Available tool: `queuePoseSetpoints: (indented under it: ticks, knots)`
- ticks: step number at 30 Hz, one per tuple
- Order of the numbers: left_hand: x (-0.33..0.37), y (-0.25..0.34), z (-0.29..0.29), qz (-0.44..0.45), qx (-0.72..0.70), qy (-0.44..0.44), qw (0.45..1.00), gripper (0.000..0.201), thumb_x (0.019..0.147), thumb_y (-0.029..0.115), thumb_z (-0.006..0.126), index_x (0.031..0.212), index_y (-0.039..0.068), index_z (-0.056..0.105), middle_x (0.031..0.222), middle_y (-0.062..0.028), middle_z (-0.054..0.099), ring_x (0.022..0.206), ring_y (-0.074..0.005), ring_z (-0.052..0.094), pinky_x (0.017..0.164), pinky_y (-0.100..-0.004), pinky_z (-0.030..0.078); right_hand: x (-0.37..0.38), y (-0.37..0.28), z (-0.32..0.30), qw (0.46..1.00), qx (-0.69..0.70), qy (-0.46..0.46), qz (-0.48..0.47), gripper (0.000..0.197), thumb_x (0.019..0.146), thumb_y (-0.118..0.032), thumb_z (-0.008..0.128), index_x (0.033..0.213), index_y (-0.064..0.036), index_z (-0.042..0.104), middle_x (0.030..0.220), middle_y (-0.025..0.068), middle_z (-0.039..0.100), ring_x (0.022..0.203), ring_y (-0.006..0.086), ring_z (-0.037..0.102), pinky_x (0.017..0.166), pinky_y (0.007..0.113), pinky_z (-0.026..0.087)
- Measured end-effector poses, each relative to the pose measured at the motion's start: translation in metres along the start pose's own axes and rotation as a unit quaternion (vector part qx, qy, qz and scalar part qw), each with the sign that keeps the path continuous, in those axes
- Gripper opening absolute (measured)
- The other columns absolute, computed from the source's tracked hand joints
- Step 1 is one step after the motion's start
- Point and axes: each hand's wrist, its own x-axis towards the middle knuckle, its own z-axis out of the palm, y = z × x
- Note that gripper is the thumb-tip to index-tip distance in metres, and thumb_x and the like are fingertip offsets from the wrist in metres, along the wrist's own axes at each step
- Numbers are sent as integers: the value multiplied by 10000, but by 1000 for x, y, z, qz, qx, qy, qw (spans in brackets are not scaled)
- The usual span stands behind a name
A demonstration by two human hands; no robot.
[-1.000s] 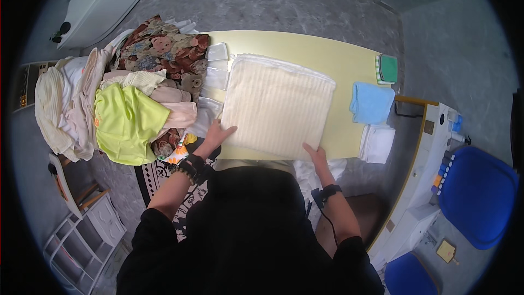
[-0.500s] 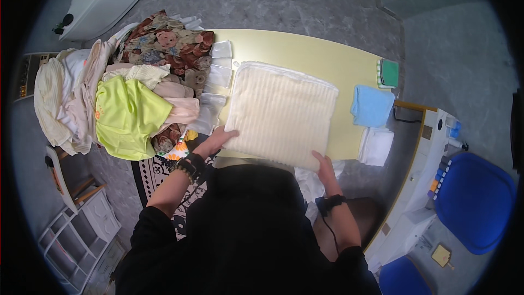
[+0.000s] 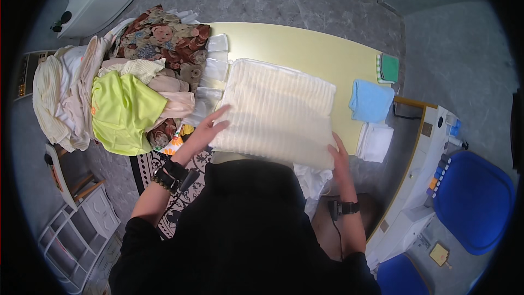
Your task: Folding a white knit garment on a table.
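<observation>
A cream ribbed fabric piece [image 3: 275, 112], folded into a rough rectangle with a pale edging, lies on the pale yellow table [image 3: 295, 41] in front of me. At its left edge is my left hand [image 3: 206, 131], thumb and fingers apart, fingertips at the cloth's border. My right hand [image 3: 340, 159] is beside the lower right corner with its fingers stretched out along the edge and its thumb at the cloth. Neither hand visibly pinches the fabric.
Left of the cloth rises a clothes heap with a neon yellow garment [image 3: 123, 112] and a bear-patterned skirt [image 3: 164, 41]. Toward the right edge lie a green folded cloth [image 3: 388, 69], a light blue cloth [image 3: 372, 100] and a white cloth [image 3: 375, 142]. Blue chairs [image 3: 472, 202] stand beyond.
Both hands have let go of the cloth's near edge. The left has shifted up and left with fingers spreading; the right has moved outward to the side. The cloth now lies slightly further left.
</observation>
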Motion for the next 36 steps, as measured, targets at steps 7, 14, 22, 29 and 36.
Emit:
queuePoseSetpoints:
  ticks: [7,14,22,29,36]
  knots:
    - [32,34,-34,-87,-205,-234,946,655,710,-105,490,1359,-14,501,1310,-78,569,1155,-159,559,1013,-283,421,33,-30,-31,955,236,-176,21,481,882,-65,455,1350,42,479,1277,161,576,1098,222,620,946,314,500]
    - [35,44,-20,77,98,-159,979,407,818,-19,677,1211,56,601,1261,-46,565,1177,-152,527,1005,-290,409,46,-34,-13,950,-201,-72,-227,590,730,124,645,1286,-49,551,1195,105,609,1022,215,630,868,280,495]
    - [11,44,-9,316,434,-69,841,346,769,51,688,1113,74,659,1381,-160,477,1316,-332,416,1132,-469,276,22,-21,-25,862,-376,-21,-340,355,742,20,706,1084,-53,649,1248,166,563,1176,286,523,924,349,461]
    - [38,-14,-14,82,57,-47,994,261,969,161,559,1130,-36,613,957,-5,651,869,-59,541,786,-241,454,49,5,-19,988,-76,-5,-131,281,919,-125,633,1152,23,577,1144,54,629,1031,123,576,908,270,443]
    - [94,-9,5,76,26,59,995,369,1010,292,504,1122,-49,590,956,-29,639,871,-73,534,788,-255,456,106,15,18,951,-159,122,-234,291,982,-243,571,1092,26,594,968,41,652,871,110,563,812,264,451]
